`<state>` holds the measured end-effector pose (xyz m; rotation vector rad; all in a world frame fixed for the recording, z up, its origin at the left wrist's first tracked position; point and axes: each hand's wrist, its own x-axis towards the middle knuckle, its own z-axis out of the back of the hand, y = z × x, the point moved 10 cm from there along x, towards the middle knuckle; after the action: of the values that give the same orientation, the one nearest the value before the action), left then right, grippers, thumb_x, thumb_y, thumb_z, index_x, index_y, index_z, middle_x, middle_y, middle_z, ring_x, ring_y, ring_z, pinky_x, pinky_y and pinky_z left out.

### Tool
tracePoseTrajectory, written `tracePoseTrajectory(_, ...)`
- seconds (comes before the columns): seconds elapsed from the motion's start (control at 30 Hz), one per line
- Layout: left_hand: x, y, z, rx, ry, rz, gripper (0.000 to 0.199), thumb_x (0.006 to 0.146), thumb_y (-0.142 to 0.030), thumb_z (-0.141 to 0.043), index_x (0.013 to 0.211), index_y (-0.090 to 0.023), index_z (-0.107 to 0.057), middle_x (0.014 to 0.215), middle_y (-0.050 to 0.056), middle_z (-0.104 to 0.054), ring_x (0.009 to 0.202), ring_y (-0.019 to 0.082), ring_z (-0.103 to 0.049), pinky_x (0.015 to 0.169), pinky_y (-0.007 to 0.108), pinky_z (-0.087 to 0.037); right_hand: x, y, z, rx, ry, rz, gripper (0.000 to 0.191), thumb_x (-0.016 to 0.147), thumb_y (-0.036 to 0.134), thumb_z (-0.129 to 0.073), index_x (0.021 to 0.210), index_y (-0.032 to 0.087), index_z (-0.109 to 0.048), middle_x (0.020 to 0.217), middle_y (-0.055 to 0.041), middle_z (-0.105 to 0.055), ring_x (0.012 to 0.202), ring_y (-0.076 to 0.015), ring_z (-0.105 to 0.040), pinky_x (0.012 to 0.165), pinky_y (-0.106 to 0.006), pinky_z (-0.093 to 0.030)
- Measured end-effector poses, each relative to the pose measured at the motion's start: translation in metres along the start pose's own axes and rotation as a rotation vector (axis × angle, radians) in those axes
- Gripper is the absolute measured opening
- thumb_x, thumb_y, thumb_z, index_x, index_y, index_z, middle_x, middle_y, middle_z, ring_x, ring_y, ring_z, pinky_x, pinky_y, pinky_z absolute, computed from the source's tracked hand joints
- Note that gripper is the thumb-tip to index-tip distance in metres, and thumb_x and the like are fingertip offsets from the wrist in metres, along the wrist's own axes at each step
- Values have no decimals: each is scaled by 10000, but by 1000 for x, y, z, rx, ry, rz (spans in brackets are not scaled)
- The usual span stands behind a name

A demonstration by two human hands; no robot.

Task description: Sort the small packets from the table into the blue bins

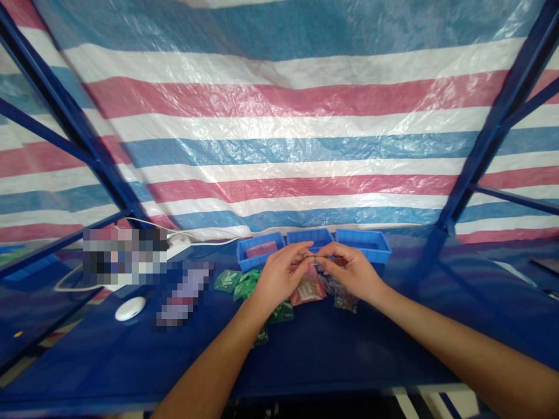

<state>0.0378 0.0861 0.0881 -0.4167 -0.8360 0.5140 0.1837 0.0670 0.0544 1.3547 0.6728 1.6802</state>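
My left hand (282,273) and my right hand (351,272) meet fingertip to fingertip above the blue table (349,349). Both are closed in a pinch on something small and thin that I cannot make out. Beneath them lies a red-edged plastic bag (308,289) with pale contents. Green plastic bags (247,284) lie beside and partly under my left hand. Below my right hand rests a clear bag (346,299) with dark contents. My fingers hide part of these bags.
Behind my hands stand a left blue bin (240,254) holding a pink packet (261,249), a middle blue bin (301,234) and a right blue bin (371,254). A white round object (130,308) and a white cable (213,243) lie left. Striped sheeting (279,128) hangs behind.
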Motion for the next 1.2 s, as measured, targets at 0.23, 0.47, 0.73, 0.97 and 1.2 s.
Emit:
tracePoseTrajectory(0.23,1,-9,6,148,-81,-69,163,968,-256,-591,1105,-198,-658,1054,76,-697,987,209,-672,934,369,-548,2,-23,5,127,-67,-96,325,854,502,-738,997,211,-726,843,-52,-753,702,-205,-710,637,-331,-600)
tracePoseTrajectory(0.47,-3,-23,-16,99,12,-102,186,980,-301,-581,1132,-210,-636,1084,78,-674,1000,207,-668,932,356,-548,1,-22,8,184,-97,-101,331,830,502,-763,977,214,-691,850,-57,-767,756,-231,-753,710,-361,-629)
tracePoseTrajectory(0.73,-4,-18,-12,8,-30,-32,383,909,-384,-695,1238,-220,-585,1154,95,-679,1049,226,-686,898,372,-592,0,-2,5,171,-27,-41,329,878,477,-720,1083,221,-739,1080,-76,-764,995,-243,-724,867,-370,-609)
tracePoseTrajectory(0.97,-3,-10,-1,76,-109,13,179,927,-246,-621,1100,-207,-643,1005,62,-727,943,208,-708,880,362,-581,-2,9,-3,129,66,-31,343,936,517,-630,1100,245,-759,1097,-57,-759,930,-234,-728,835,-374,-614)
tracePoseTrajectory(1.2,-2,6,-10,-6,-65,82,199,896,-215,-641,1090,-202,-681,1000,58,-766,898,203,-744,817,334,-611,-2,1,-7,98,83,-31,326,947,515,-616,1063,245,-759,1032,-50,-767,914,-230,-723,840,-365,-594)
